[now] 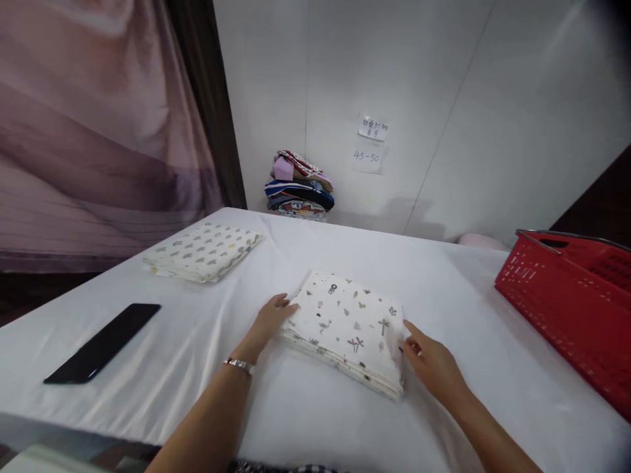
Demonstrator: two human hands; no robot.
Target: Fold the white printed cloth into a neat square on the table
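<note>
Touching opposite edges of a folded printed cloth (345,315) lying between them on the tabletop (305,420), a person's left fingers (277,306) spread slightly and right fingers (417,336) stand loosely parted.

Room behind cloth (345,322) (1 bskt (566,309) R)

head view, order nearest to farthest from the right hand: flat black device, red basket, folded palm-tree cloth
1. Folded palm-tree cloth: just left of the right hand
2. Red basket: off to the right
3. Flat black device: far left
</note>
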